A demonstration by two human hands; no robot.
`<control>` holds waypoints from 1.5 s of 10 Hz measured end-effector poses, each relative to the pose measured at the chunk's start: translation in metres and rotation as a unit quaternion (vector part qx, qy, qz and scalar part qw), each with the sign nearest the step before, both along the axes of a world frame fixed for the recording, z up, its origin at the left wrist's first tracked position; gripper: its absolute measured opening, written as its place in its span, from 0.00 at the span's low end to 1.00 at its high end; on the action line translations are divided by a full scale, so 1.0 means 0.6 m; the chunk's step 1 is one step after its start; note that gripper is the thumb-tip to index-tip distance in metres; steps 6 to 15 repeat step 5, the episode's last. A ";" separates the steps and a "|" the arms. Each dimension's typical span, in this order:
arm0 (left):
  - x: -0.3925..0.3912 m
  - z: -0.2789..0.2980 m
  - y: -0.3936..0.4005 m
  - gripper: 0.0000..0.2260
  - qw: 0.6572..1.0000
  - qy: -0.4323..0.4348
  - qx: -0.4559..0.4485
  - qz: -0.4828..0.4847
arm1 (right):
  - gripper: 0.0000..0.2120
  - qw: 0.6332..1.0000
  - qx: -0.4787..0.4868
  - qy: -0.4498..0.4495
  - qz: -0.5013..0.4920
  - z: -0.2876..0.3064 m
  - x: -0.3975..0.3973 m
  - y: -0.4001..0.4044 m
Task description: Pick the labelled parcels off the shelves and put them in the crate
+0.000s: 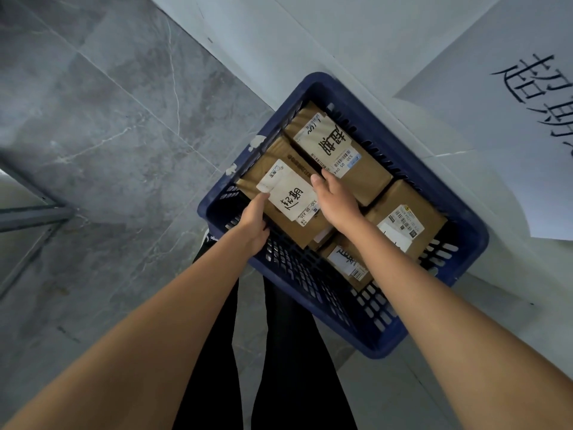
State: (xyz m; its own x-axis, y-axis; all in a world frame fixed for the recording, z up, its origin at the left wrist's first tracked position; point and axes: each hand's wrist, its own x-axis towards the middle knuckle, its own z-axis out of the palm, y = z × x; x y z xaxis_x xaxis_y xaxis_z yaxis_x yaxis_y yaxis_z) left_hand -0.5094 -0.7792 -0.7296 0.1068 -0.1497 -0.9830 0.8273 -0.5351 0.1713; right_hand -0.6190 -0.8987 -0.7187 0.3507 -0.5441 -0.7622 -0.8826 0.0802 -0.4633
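Here the brown parcel [285, 193] with the white handwritten label sits tilted in the blue crate [313, 293], atop three other labelled cardboard parcels: one behind it [341, 150], one to the right [406, 218] and one beneath the right forearm [347, 262]. The left hand [255, 226] grips its near edge, thumb on the label; the right hand [336, 197] lies on its far side, fingers curled over the edge. The crate stands on a grey tiled floor [108, 119], beside a white sheet with black characters [496, 119].
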 end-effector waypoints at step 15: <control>-0.086 0.308 0.092 0.23 0.742 -0.314 -0.083 -0.587 | 0.23 0.979 -0.055 -0.104 -0.169 0.354 -0.151 0.036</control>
